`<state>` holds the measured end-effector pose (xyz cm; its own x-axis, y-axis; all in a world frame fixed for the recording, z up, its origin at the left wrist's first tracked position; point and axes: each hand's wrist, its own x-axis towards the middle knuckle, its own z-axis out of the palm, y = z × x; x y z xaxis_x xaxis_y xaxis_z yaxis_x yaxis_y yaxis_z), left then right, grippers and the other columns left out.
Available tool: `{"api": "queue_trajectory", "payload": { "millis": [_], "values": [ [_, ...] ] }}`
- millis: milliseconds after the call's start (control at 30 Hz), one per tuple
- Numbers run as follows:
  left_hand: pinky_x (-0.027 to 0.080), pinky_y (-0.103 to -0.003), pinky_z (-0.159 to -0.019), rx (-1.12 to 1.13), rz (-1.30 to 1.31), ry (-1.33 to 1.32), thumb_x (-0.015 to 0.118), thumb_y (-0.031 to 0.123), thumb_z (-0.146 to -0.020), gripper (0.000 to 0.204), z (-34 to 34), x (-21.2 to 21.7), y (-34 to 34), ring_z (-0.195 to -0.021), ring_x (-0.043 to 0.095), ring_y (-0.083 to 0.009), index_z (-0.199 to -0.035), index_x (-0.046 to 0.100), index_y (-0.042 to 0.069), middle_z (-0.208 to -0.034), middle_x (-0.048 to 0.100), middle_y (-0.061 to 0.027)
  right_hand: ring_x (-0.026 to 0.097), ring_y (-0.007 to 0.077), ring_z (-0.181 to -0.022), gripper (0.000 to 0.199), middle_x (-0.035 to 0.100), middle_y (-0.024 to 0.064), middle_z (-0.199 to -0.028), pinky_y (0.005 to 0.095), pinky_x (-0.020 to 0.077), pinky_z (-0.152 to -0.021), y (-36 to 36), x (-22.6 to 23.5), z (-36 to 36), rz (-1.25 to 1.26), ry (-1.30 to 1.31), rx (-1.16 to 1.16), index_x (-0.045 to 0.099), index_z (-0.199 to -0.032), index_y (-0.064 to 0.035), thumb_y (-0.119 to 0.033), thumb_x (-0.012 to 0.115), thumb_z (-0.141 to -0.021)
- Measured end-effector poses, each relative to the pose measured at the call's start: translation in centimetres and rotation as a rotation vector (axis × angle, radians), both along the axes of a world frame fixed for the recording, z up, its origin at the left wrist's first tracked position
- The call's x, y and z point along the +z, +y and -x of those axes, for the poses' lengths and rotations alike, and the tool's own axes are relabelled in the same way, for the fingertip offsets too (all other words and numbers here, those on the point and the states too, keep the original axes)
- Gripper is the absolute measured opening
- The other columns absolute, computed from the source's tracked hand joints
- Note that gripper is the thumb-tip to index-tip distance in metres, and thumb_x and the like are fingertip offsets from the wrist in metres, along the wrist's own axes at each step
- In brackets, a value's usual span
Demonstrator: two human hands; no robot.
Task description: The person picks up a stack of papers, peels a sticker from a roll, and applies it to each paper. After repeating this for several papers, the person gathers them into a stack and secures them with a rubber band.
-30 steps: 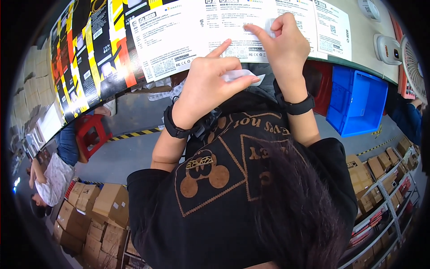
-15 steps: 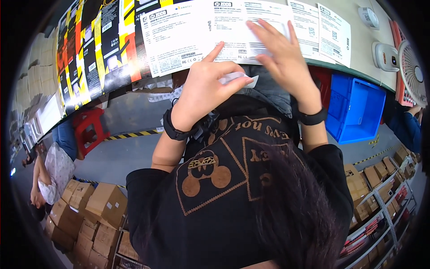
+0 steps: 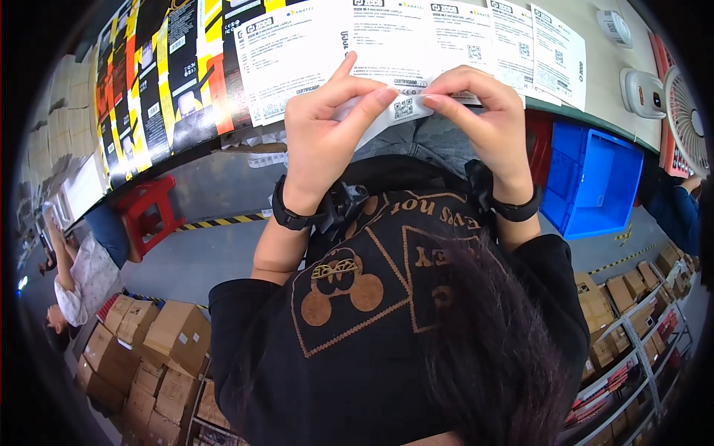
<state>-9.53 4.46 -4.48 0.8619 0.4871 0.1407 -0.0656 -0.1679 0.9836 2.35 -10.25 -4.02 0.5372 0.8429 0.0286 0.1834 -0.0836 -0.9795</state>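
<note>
Just past the table's near edge, a small white label strip (image 3: pixel 404 109) with a square code stretches between my two hands. My left hand (image 3: pixel 324 126) pinches its left end between thumb and a finger, while another finger points up over the sheets. On the right, my right hand (image 3: pixel 487 123) has thumb and fingertips closed on the upper right corner of the strip. Beyond them white printed sheets (image 3: pixel 290 63) lie in an overlapping row on the table. The sheet in the middle (image 3: pixel 383 56) is directly past my fingers. Part of the strip is hidden behind my left hand.
Black, yellow and red printed packaging (image 3: pixel 167 82) covers the table's left. A white fan (image 3: pixel 684 123) and a small white device (image 3: pixel 642 94) stand at the right, above a blue crate (image 3: pixel 591 182). A red stool (image 3: pixel 151 215), cartons (image 3: pixel 175 334) and another person (image 3: pixel 89 271) are at left.
My right hand has come down from over the sheets to the label strip and gripped its corner. The strip is now spread out, its code showing. My left hand moved slightly left.
</note>
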Motion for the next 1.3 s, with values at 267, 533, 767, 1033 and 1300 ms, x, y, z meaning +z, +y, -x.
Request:
{"api": "queue_trajectory", "payload": {
  "millis": [267, 533, 767, 1033, 1300],
  "values": [
    [0.036, -0.038, -0.098, -0.030, 0.024, 0.012, 0.061, 0.007, -0.078, 0.010, 0.3, 0.1, 0.7, -0.054, 0.052, -0.0062, -0.076, 0.065, -0.002, -0.059, 0.060, -0.0060, 0.058, 0.0080, -0.067, 0.010, 0.063, 0.0052, -0.075, 0.0175, 0.0446, -0.061, 0.9, 0.7, -2.1, -0.194, 0.175, -0.358, 0.063, -0.080, 0.0031, -0.007, 0.064, -0.076],
    [0.039, -0.035, -0.096, -0.186, -0.205, 0.120, 0.063, 0.008, -0.075, 0.010, -0.1, -1.2, 0.7, -0.037, 0.044, -0.0140, -0.072, 0.064, -0.001, -0.046, 0.051, -0.0061, 0.053, 0.0039, -0.062, 0.014, 0.061, 0.0014, -0.070, 0.0150, 0.0375, -0.052, 3.4, -2.9, -2.2, 0.109, 0.093, -0.320, 0.064, -0.085, 0.0003, -0.012, 0.065, -0.077],
    [0.040, -0.033, -0.095, -0.181, -0.207, 0.139, 0.064, 0.010, -0.074, 0.010, -0.1, -1.1, 0.9, -0.036, 0.044, -0.0157, -0.071, 0.064, 0.001, -0.044, 0.049, -0.0068, 0.053, 0.0029, -0.062, 0.016, 0.062, 0.0011, -0.071, 0.0160, 0.0386, -0.050, 3.6, -3.6, -2.2, 0.120, 0.011, -0.317, 0.064, -0.084, 0.0004, -0.014, 0.066, -0.077],
    [0.039, -0.034, -0.096, -0.201, -0.199, 0.180, 0.064, 0.009, -0.074, 0.010, 0.2, -1.1, 1.2, -0.045, 0.048, -0.0126, -0.072, 0.064, -0.001, -0.049, 0.052, -0.0073, 0.050, 0.0076, -0.050, 0.021, 0.052, -0.0024, -0.055, 0.0181, 0.0385, -0.047, 4.9, -2.0, -0.3, 0.513, -0.661, -0.322, 0.057, -0.083, -0.0027, -0.020, 0.067, -0.076],
    [0.040, -0.033, -0.095, -0.191, -0.235, 0.118, 0.064, 0.009, -0.074, 0.009, 0.0, -1.2, 1.0, -0.037, 0.045, -0.0142, -0.070, 0.064, 0.001, -0.044, 0.048, -0.0063, 0.049, 0.0086, -0.051, 0.020, 0.045, -0.0025, -0.054, 0.0210, 0.0398, -0.048, 4.6, -3.7, -0.3, 0.292, -0.661, -0.555, 0.052, -0.088, -0.0042, -0.019, 0.062, -0.080]
  ]
}}
